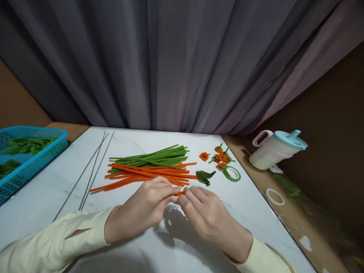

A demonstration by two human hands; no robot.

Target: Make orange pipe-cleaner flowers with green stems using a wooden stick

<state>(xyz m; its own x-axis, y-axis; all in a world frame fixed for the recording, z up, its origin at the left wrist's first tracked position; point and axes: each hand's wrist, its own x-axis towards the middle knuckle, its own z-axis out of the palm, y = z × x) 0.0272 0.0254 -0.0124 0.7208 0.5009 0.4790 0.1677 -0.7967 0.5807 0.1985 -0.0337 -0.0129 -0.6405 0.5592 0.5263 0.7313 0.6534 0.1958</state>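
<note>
A short piece of fuzzy orange pipe cleaner (179,193) is pinched between the fingertips of the left hand (142,210) and the right hand (207,218), just above the white marble-patterned tabletop. Only a small orange stub is seen between the two thumbs and forefingers; the rest is hidden by the fingers, so its shape cannot be told. It is held just in front of the near edge of the loose orange stems.

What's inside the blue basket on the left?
The blue basket holds green pipe-cleaner pieces, some looking bent into leaf shapes. Its near wall and the frame edge hide the rest, so the count and anything underneath cannot be seen.
</note>
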